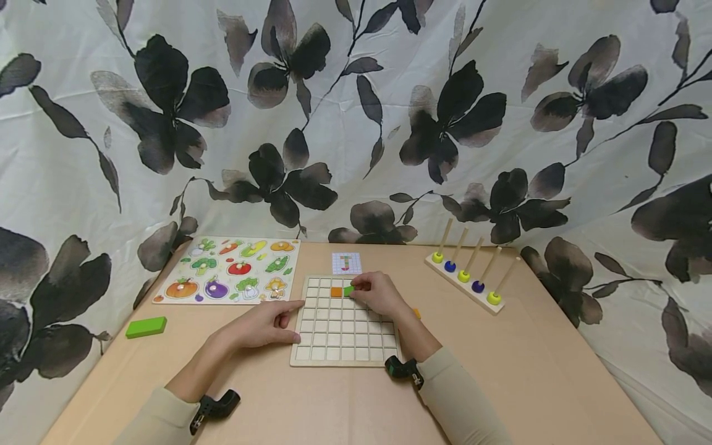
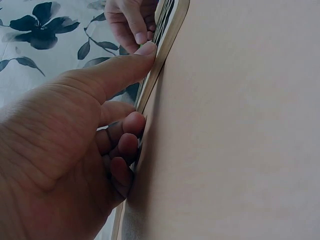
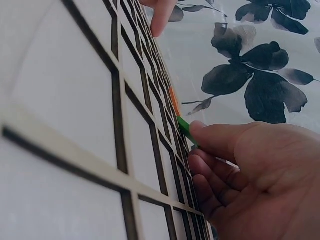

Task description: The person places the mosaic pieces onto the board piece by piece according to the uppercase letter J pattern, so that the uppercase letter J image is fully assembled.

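Observation:
A white grid board (image 1: 332,354) with wooden-coloured ridges lies on the table. My left hand (image 1: 261,324) rests at its left edge, thumb and index finger spread apart and touching the rim; in the left wrist view the other fingers bend inward beside the edge (image 2: 172,37). Near the board's top row, my right hand (image 1: 381,293) pinches a small green tile (image 1: 348,290) between thumb and fingers. An orange tile (image 1: 336,292) sits in a cell directly left of it. The right wrist view shows the green tile (image 3: 184,126) tilted, one end close by the orange tile (image 3: 174,102).
Behind the board lies a small pattern card (image 1: 346,262). A vegetable picture board (image 1: 172,272) is at back left, with a green block (image 1: 146,327) before it. To the right stands a peg rack (image 1: 466,285) with beads. An orange piece (image 1: 416,313) shows past my right forearm.

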`<state>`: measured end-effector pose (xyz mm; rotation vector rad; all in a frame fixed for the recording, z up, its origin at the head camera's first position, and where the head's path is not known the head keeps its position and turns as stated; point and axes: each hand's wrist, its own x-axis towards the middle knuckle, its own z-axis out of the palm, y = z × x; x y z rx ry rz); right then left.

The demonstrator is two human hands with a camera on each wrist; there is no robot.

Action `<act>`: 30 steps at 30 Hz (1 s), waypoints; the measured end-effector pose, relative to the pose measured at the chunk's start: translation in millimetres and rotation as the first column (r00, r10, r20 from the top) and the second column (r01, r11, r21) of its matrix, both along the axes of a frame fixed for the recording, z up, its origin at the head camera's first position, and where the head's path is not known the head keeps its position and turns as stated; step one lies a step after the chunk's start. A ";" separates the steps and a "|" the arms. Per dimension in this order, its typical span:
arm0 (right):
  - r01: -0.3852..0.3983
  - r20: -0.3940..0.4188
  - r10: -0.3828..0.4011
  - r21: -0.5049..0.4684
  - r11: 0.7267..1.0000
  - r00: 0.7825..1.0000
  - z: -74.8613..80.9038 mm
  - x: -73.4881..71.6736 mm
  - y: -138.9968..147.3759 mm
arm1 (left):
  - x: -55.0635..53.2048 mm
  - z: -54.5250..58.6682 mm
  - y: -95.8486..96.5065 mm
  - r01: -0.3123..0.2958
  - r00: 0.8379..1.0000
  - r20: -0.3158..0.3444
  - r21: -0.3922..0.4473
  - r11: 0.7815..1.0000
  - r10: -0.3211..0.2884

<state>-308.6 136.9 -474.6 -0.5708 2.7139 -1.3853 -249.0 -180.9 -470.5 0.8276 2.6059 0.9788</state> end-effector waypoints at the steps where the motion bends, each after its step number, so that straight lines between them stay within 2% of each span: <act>1: -0.002 -0.003 0.002 0.005 1.000 1.000 0.0 0.2 -0.1 | 0.0 -0.2 0.0 0.003 1.000 -0.002 0.004 1.000 -0.003; 8: -0.017 -0.006 0.017 0.046 0.999 1.000 -2.1 -1.2 0.6 | -0.8 -1.3 -0.3 -0.006 1.000 0.011 -0.005 1.000 0.007; 30: -0.014 -0.029 0.016 0.082 0.997 0.999 -3.2 -2.1 -1.6 | -0.5 0.6 -0.9 -0.008 1.000 0.023 -0.005 1.000 0.008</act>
